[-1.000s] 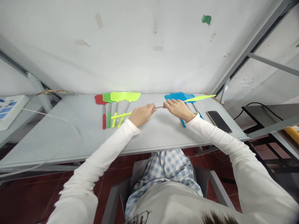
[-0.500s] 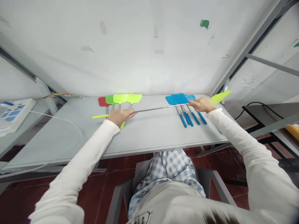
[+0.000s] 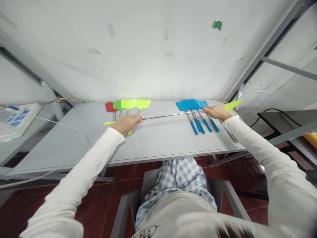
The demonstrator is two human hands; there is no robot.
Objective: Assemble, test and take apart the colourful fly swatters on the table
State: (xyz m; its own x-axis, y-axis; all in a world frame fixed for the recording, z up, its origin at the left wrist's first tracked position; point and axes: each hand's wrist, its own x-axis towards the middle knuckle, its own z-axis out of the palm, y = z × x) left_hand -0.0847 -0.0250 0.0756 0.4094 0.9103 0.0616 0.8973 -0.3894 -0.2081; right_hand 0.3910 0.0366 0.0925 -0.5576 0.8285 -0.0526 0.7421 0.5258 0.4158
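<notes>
Stretched sideways between my hands is a yellow-green fly swatter (image 3: 170,115) with a long thin metal rod. My left hand (image 3: 126,124) is closed around its handle end, and a bit of the yellow handle sticks out to the left. Closed on the rod near the head is my right hand (image 3: 216,112); the yellow head shows edge-on beyond it. Behind my left hand lie a red swatter (image 3: 111,106), a green swatter (image 3: 117,105) and yellow swatters (image 3: 143,103), their handles partly hidden. Several blue swatters (image 3: 187,105) lie fanned beside my right hand, handles toward me.
The grey table (image 3: 158,142) meets a white wall. A white cable (image 3: 76,128) curls over its left side near a white-and-blue device (image 3: 21,120). Metal frame posts (image 3: 267,49) stand at both sides. A dark stand (image 3: 282,122) is on the right.
Both hands have shifted slightly apart along the held swatter, the right a little to the right. Less of the handle shows at the left, and the head sits slightly lower.
</notes>
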